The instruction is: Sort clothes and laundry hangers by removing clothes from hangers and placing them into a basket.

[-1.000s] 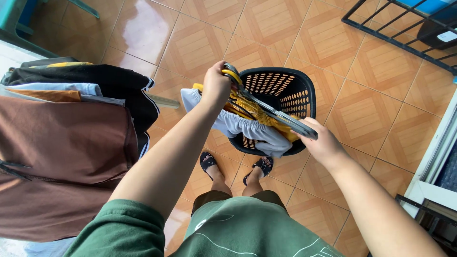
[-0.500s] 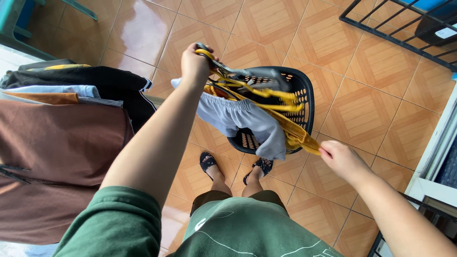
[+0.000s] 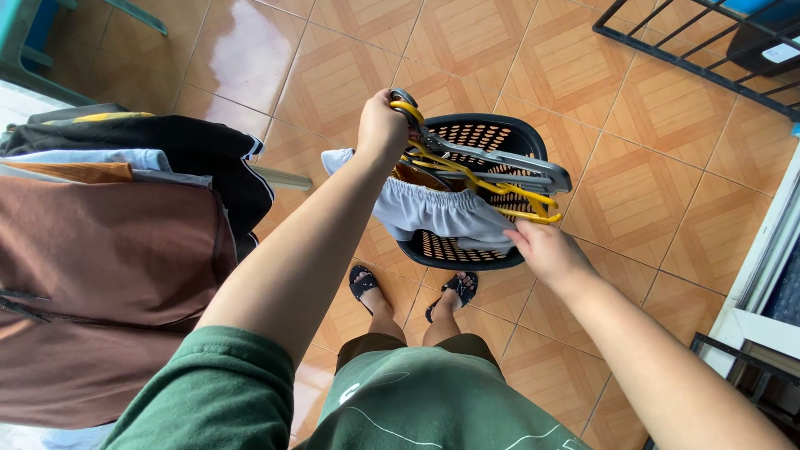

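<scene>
I had my left hand closed around the hooks of a bunch of hangers, grey and yellow, raised above the black laundry basket on the tiled floor. A pale grey garment hung from them, draped over the basket's near rim. My right hand pinched that garment's lower edge just beside the yellow hanger's end. Dark and brown clothes hung on a rack toward the floor's left edge
</scene>
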